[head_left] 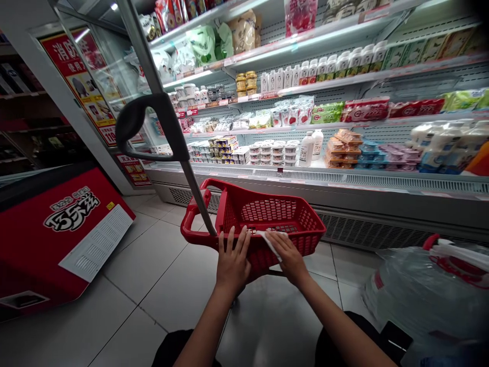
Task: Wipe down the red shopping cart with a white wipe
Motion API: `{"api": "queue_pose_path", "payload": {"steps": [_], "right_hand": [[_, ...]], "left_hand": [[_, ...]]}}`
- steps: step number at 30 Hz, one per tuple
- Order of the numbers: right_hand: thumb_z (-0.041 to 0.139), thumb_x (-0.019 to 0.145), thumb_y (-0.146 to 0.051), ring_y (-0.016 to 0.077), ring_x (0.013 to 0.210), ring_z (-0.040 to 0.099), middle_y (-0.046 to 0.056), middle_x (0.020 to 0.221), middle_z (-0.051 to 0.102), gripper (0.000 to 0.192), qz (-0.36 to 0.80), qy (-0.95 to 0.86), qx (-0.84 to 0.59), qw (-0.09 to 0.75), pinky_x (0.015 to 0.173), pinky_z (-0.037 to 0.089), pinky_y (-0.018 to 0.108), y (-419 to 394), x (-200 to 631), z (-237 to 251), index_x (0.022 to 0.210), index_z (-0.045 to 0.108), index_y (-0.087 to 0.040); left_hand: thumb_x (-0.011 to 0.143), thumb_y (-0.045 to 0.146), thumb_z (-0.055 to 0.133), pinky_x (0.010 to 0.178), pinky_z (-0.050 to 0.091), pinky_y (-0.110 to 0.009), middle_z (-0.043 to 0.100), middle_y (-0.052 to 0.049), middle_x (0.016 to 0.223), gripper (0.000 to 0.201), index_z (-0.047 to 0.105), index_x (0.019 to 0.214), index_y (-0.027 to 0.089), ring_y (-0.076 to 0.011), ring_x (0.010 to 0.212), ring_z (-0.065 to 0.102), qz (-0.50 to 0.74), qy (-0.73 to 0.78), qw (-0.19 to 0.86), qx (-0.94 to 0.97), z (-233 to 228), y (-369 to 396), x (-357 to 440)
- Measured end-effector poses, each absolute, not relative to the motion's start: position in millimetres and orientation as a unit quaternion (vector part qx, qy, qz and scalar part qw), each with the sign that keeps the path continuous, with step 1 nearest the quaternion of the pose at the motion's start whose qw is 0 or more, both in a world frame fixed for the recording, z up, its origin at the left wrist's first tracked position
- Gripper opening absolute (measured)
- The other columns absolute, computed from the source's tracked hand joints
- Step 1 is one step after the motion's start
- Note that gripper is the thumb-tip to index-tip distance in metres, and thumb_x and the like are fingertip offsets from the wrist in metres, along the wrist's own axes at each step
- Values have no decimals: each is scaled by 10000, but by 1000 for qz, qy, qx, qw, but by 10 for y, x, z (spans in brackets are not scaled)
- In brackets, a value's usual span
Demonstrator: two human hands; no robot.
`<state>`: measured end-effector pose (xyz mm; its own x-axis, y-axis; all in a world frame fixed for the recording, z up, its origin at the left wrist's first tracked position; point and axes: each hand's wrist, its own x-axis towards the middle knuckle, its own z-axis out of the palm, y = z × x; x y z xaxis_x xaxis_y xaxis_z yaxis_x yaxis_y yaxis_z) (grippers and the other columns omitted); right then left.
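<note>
A red plastic shopping basket cart (pixel 267 200) with slotted walls stands in front of me; only its perforated floor shows inside. My left hand (pixel 234 255) lies with fingers stretched out against the cart's near side, fingertips at the rim. Under the fingers of my right hand (pixel 287 255) is a folded white cloth (pixel 269 244), pressed to the same rim a little farther right. Whether it is fabric or paper I cannot tell. A grey metal pole with a black looped handle (pixel 173 127) rises from the cart's left end, tilted to the left.
An open refrigerated shelf (pixel 290 173) filled with yogurts, bottles and packets runs behind the cart. To the left stands a red freezer chest (pixel 64 229). Large plastic-wrapped water bottles (pixel 424 285) are at the right. Grey tiles (pixel 153 265) cover the floor.
</note>
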<state>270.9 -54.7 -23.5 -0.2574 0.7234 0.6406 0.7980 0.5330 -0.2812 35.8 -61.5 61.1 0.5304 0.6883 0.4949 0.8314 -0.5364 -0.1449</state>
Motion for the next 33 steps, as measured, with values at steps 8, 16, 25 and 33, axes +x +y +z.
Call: {"api": "queue_pose_path", "payload": {"steps": [8, 16, 25, 33], "right_hand": [[381, 896, -65, 226, 1493, 405, 23, 1573, 508, 750, -91, -702, -603, 368, 1247, 322, 499, -672, 3438, -457, 1615, 349, -276], [395, 829, -30, 206, 1507, 375, 35, 1613, 453, 842, -31, -788, -484, 380, 1269, 270, 513, -608, 2283, -26, 1634, 291, -254], [377, 831, -35, 213, 1492, 405, 25, 1587, 490, 833, -82, -752, -548, 358, 1264, 262, 518, -652, 3369, -383, 1627, 314, -273], [398, 870, -64, 240, 1471, 436, 42, 1553, 534, 752, -87, -712, -591, 371, 1240, 314, 526, -628, 3336, -374, 1596, 388, -261]], "left_hand": [[823, 252, 626, 1285, 11, -661, 427, -44, 1628, 788, 414, 1582, 227, -400, 1521, 314, -223, -449, 177, -847, 591, -602, 423], [814, 239, 624, 1284, -24, -664, 421, -43, 1631, 777, 435, 1567, 205, -385, 1521, 319, -216, -453, 166, -849, 612, -605, 426], [815, 235, 623, 1291, -15, -654, 462, -48, 1606, 801, 404, 1585, 231, -376, 1520, 334, -218, -444, 173, -852, 565, -623, 371], [817, 224, 599, 1283, -72, -647, 477, -60, 1593, 721, 482, 1529, 209, -347, 1519, 353, -244, -450, 156, -845, 584, -610, 446]]}}
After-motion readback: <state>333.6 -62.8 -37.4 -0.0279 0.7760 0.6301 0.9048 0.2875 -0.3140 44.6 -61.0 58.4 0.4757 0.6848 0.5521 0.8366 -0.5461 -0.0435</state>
